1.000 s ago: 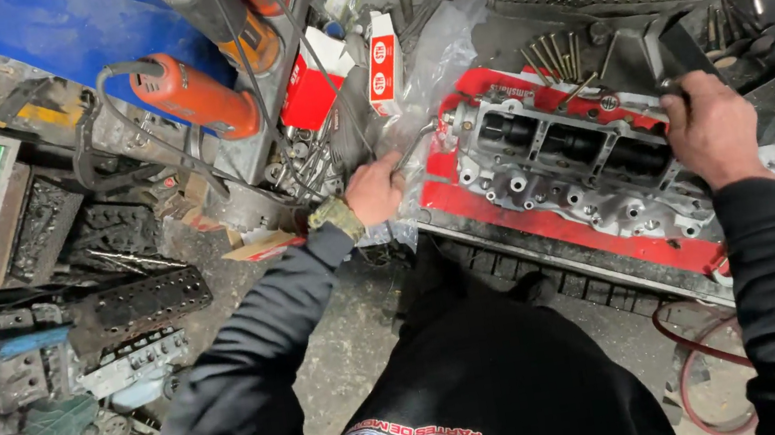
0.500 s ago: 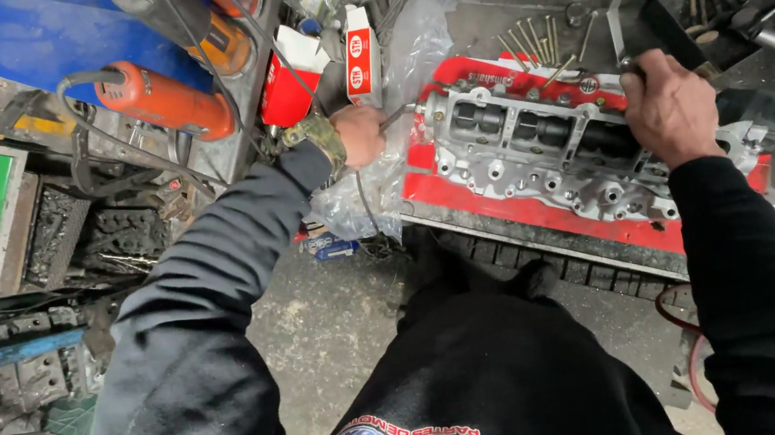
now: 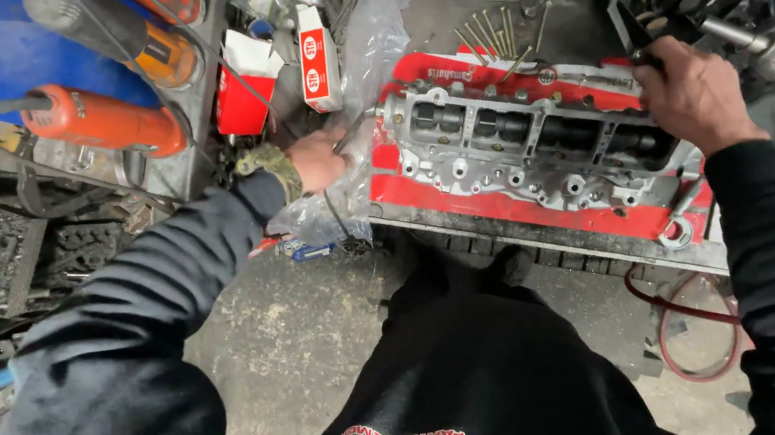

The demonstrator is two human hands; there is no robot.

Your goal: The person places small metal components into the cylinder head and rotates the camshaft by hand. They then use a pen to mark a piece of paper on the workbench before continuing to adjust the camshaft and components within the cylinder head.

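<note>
We hold the grey metal cylinder head (image 3: pixel 538 141), with dark openings in a row, lying on a red sheet (image 3: pixel 507 203) on the worktop (image 3: pixel 552 237). Our left hand (image 3: pixel 317 160) grips its left end and our right hand (image 3: pixel 694 94) is closed on its right end.

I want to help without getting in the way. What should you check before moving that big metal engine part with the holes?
1. Left hand gripping the end of the cylinder head: ok, it is on that end, against the clear plastic bag.
2. Right hand gripping the other end: ok, it rests on the far corner.
3. Head lying flat on the red sheet: ok.
4. Loose bolts out of the way: ok, they lie behind the head.
5. Washer off the sheet: not ok, it lies at the front corner.
6. Fingers free underneath: cannot tell.
</note>
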